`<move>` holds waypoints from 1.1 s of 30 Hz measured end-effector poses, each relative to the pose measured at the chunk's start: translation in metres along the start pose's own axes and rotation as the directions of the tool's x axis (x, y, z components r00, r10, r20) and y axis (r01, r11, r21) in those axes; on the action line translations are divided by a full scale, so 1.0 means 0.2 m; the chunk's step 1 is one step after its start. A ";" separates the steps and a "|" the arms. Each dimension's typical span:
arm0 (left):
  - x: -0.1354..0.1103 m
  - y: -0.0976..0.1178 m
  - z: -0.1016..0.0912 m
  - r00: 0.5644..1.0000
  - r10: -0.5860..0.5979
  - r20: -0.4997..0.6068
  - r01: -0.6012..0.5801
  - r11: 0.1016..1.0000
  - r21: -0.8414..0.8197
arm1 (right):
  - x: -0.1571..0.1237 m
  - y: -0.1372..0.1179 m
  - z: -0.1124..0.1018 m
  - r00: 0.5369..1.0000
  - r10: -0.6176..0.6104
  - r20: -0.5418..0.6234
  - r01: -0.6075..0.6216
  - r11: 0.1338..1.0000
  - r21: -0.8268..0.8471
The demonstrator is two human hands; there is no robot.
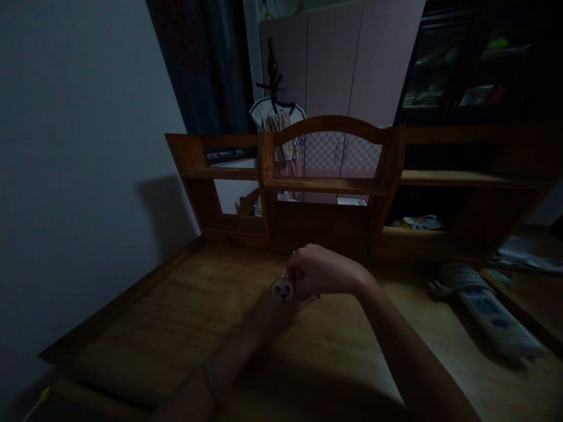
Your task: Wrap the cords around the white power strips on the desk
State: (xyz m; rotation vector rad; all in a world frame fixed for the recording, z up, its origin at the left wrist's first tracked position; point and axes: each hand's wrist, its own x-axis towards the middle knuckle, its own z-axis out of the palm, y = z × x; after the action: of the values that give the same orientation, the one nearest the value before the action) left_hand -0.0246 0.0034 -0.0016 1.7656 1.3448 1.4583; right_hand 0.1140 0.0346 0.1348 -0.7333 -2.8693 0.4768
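My right hand (323,271) is bent at the wrist above the wooden desktop, its fingers curled in and closed. At its fingertips is a small round pale thing (282,289) with dark marks on its face; I cannot make out its kind. My left hand (292,308) is just below and meets the right one. It is blurred and partly covered, so its finger positions are unclear. A thin bracelet (211,380) circles my left wrist. Both hands are near the middle of the desktop (167,316).
A wooden shelf unit (328,186) rises along the desk's back edge. To the right lies a white power strip (492,313) with its cord coiled. A pale wall (88,176) borders the left side. Behind stand a pink wardrobe (332,64) and a coat rack with clothes (277,114).
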 end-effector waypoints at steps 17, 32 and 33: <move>-0.02 0.07 0.04 0.987 0.091 0.135 -0.119 0.970 0.211 | 0.02 0.16 0.01 0.998 0.060 0.006 -0.061 0.995 0.076; -0.01 0.06 0.05 0.977 0.180 0.111 -0.199 0.960 0.195 | 0.05 0.29 -0.01 0.968 0.198 0.152 -0.231 0.944 0.238; -0.01 0.06 0.06 0.979 0.176 0.101 -0.192 0.964 0.184 | 0.05 0.29 -0.01 0.968 0.199 0.151 -0.231 0.943 0.240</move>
State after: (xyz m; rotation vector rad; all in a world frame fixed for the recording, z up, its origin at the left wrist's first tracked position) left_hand -0.0093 -0.0004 0.0048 2.1018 1.3473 1.3683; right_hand 0.1309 0.0872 0.1174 -1.0059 -2.7714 0.9345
